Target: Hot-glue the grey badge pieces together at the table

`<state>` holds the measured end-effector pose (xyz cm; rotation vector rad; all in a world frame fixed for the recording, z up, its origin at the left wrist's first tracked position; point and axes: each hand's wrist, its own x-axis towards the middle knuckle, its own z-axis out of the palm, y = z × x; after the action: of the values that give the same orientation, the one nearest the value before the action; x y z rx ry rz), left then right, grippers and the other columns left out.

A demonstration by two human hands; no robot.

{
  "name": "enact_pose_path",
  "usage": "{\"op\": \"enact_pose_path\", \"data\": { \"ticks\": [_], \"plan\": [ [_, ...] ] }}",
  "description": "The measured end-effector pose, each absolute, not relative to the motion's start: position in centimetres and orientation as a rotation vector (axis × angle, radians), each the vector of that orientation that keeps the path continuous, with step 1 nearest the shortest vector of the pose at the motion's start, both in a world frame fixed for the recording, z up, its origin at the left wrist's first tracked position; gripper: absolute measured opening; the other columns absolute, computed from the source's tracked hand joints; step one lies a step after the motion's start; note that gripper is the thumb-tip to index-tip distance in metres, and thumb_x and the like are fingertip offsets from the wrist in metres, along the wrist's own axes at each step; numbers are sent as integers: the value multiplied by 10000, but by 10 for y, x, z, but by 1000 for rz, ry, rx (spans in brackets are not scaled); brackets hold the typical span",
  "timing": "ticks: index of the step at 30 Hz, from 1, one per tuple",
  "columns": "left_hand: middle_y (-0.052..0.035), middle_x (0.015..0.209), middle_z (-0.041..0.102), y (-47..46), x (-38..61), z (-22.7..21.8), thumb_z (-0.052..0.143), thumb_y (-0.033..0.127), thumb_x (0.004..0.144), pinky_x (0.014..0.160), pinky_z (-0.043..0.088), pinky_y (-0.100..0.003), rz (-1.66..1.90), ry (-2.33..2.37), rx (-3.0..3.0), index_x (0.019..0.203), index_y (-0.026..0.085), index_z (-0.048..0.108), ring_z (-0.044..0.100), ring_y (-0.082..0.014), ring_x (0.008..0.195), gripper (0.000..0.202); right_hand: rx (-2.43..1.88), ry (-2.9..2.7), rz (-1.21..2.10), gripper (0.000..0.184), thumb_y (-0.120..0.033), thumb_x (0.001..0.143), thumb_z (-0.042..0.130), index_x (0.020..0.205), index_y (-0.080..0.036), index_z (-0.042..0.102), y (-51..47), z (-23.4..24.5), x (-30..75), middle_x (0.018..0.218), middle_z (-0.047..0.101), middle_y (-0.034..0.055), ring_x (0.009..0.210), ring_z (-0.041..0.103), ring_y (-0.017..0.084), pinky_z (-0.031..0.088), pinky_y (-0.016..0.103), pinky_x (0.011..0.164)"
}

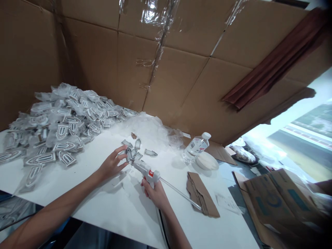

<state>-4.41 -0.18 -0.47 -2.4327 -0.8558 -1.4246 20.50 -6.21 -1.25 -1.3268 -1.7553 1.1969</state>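
Observation:
My right hand (155, 193) grips a white glue gun (146, 170) with a red trigger, a clear glue stick (178, 193) jutting out behind it. The gun's nozzle points at a small grey arch-shaped piece (129, 154) that my left hand (112, 164) pinches between thumb and fingers on the white table (109, 204). Several more loose arch-shaped pieces (150, 152) lie just beyond the hands.
A big heap of bagged arch-shaped pieces (57, 128) covers the table's left side. Crumpled clear plastic (155, 129), a water bottle (195, 147), a white round lid (206, 160) and folded cardboard (201, 193) lie to the right. Cardboard walls (181, 69) stand behind.

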Motion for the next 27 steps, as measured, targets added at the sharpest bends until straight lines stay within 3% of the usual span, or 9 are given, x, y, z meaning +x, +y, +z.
{"op": "enact_pose_path", "data": {
  "ticks": [12,27],
  "plan": [
    [-142,1304,454,-2,-43,-4,638,102,815,999,504,-443,-1437,-857,-2424,1134,196,444,465,-262,1288,384,-1321,-1752,1192,377,-506,920,442,800,-161,534,-61,-17,206,600,530,6,509,475,115,401,247,544],
    [-144,1275,470,-3,-43,2,643,126,815,979,504,-463,-1479,-901,-2361,1129,192,439,487,-268,1265,381,-1340,-1708,1202,393,-514,907,461,837,-142,567,-63,-10,207,534,481,-11,477,424,104,365,236,503]
  ]
}}
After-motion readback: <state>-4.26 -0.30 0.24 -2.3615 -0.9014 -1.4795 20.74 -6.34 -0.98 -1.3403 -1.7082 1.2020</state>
